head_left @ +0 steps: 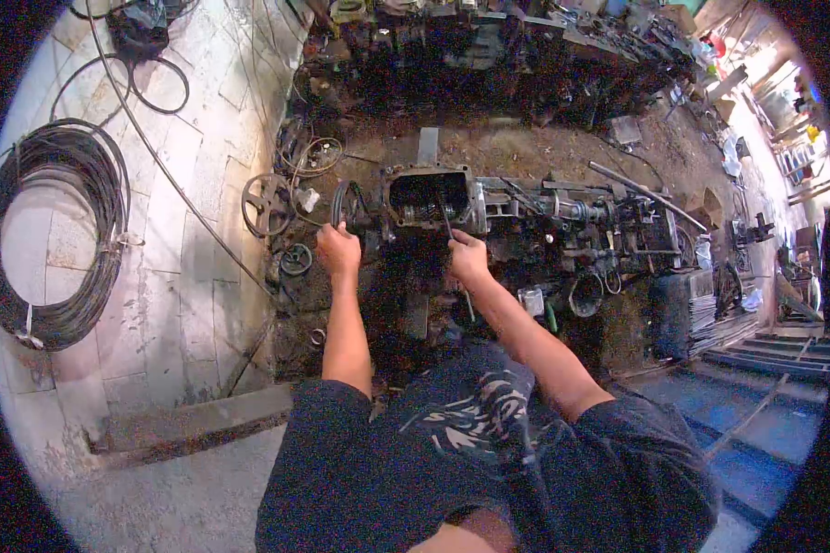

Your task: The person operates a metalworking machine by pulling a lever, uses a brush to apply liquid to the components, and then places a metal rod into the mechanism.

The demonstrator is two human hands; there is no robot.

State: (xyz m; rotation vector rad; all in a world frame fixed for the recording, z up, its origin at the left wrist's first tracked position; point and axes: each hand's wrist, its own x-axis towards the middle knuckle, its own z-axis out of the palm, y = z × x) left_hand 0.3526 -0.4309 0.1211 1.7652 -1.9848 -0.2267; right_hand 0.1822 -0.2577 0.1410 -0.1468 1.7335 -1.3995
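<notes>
A long greasy machine lies across the middle, with an open rectangular housing at its left end; dark metal parts show inside. My right hand is closed around a thin dark rod, whose far end reaches into the housing. To the left of the housing, my left hand is closed on the rim of a dark pulley wheel. The wheel stands on edge at the machine's end.
Coiled black cable hangs on the white block wall at left. A spoked handwheel is near the wall. Behind stands a cluttered bench. A metal pipe slants over the machine's right part; stacked sheets lie at right.
</notes>
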